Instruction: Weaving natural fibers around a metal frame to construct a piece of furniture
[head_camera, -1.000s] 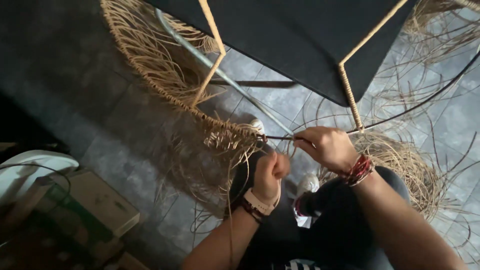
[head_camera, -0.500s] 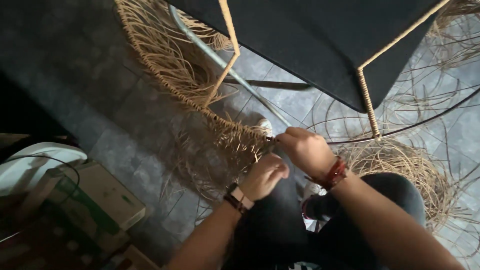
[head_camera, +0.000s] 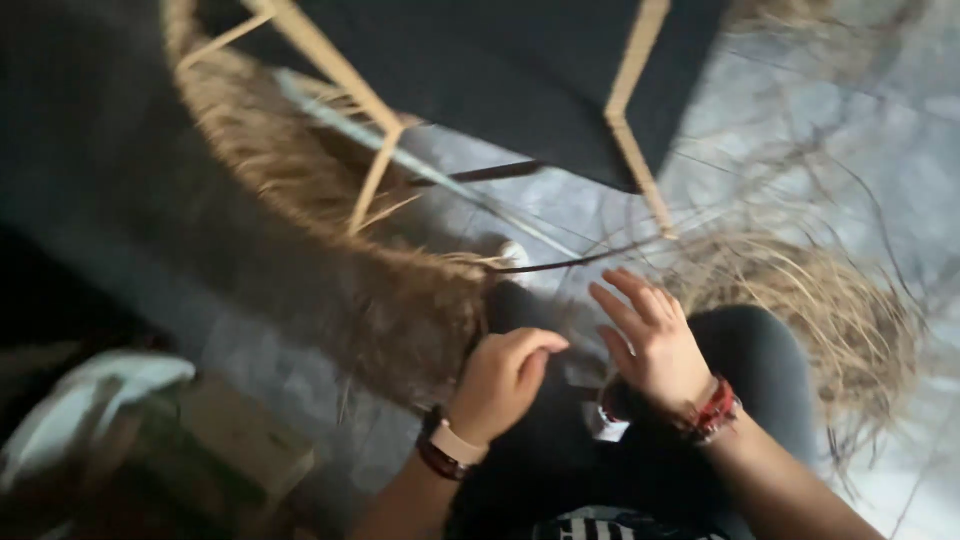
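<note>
- Fingers of the right hand (head_camera: 655, 345) have sprung open, letting go of the strand pinched a moment ago.
- Left hand (head_camera: 505, 380) stays curled against the woven fringe (head_camera: 400, 300), which hangs from the wire frame (head_camera: 375, 185).
- That knot looks finished.

Grey tiled floor (head_camera: 880, 130), a heap of loose straw strands (head_camera: 800, 300) strewn directly across it.

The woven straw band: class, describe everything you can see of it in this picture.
The straw band is tan, shaggy fibre, curving from top left down to the centre, with loose ends sticking out. Pale frame rods cross over it. Its lower end meets the left hand, curled beside it; motion blur hides any grip. The right hand is spread, apart from it.
</note>
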